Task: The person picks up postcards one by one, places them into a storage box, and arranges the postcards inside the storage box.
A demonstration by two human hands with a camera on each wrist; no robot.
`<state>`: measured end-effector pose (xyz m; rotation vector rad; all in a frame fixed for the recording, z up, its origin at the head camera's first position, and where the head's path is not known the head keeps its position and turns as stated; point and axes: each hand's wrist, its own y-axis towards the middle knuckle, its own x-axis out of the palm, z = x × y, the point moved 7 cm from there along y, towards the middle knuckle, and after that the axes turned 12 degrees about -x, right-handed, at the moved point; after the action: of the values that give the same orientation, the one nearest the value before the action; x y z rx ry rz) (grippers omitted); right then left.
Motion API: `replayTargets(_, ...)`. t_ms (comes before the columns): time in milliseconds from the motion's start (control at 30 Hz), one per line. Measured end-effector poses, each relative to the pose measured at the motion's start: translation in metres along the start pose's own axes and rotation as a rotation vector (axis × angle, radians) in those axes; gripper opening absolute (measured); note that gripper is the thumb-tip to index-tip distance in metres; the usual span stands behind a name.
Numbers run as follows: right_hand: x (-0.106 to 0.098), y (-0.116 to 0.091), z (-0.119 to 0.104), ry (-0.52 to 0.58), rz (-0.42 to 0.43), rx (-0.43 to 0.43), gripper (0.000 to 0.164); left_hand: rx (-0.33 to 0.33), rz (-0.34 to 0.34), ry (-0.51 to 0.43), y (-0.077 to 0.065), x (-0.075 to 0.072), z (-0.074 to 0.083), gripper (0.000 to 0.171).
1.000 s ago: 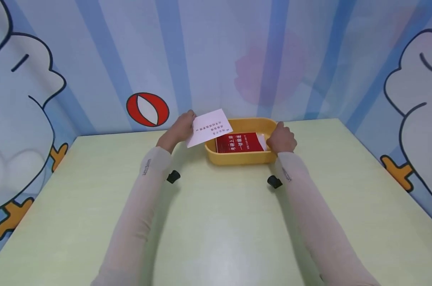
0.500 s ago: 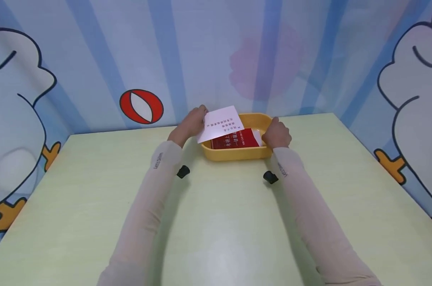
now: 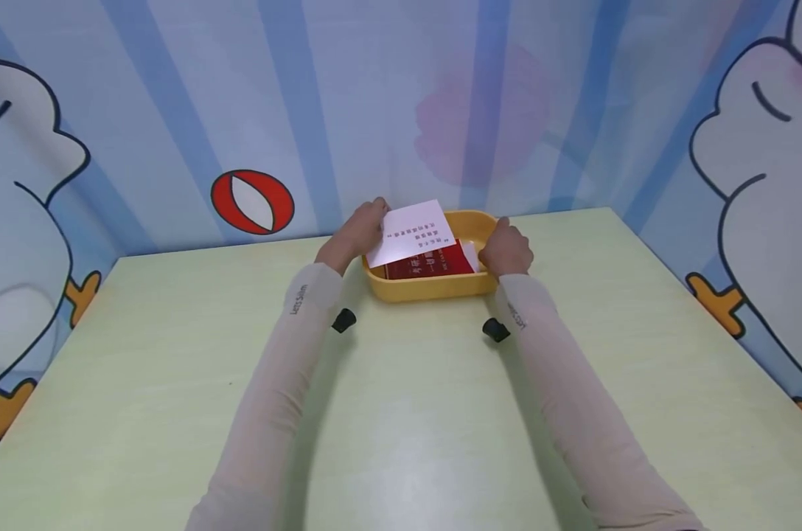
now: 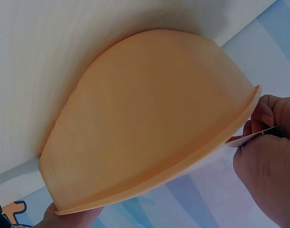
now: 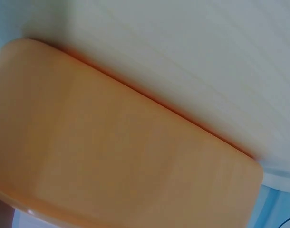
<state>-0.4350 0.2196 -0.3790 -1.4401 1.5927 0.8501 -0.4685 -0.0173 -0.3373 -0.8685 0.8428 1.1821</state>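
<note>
A white card [image 3: 410,230] with printed characters is pinched at its left edge by my left hand [image 3: 361,232]. It slants over the left part of a yellow plastic basin [image 3: 434,289], covering some of a red card [image 3: 434,264] with white lettering inside. Beside the red card a bit of something white shows. My right hand [image 3: 507,249] grips the basin's right rim. Seen from the left wrist, the basin's outer wall [image 4: 149,118] fills the middle, and the left hand [image 4: 271,156] pinches the card [image 4: 249,137]. The right wrist view shows mostly the basin's side [image 5: 126,142].
The basin stands at the back of a pale green table [image 3: 401,413], close to a blue striped backdrop [image 3: 374,110]. A red and white ball [image 3: 252,201] is printed on that backdrop, with cartoon figures to the left and right.
My left hand has carried the white card to the right, from the basin's left edge to over the red card. The right hand keeps its grip on the rim. The head view has shifted slightly.
</note>
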Motion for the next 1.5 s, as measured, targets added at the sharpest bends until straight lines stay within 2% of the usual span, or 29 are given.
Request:
replayTargets(167, 0.001, 0.001, 0.0, 0.008, -0.014, 0.01, 0.054, -0.024, -0.013, -0.003, 0.001, 0.004, 0.004, 0.031)
replayTargets(400, 0.0, 0.001, 0.0, 0.008, -0.006, 0.013, 0.055, 0.001, -0.007, 0.006, 0.005, 0.009, 0.013, 0.032)
replayTargets(633, 0.003, 0.003, 0.001, 0.023, -0.021, 0.011, 0.057, 0.001, -0.041, 0.035, 0.01, 0.022, 0.015, 0.034)
replayTargets(900, 0.0, 0.0, 0.001, 0.002, -0.014, 0.007, 0.054, 0.024, -0.022, 0.064, 0.012, 0.033, 0.017, 0.032)
replayTargets(1100, 0.001, 0.0, -0.001, 0.01, -0.032, -0.009, 0.056, -0.015, 0.01, 0.066, 0.01, 0.034, 0.013, 0.031)
replayTargets(1500, 0.001, 0.001, -0.001, -0.014, 0.01, -0.025, 0.061, -0.03, 0.095, 0.22, 0.007, 0.039, 0.014, 0.038)
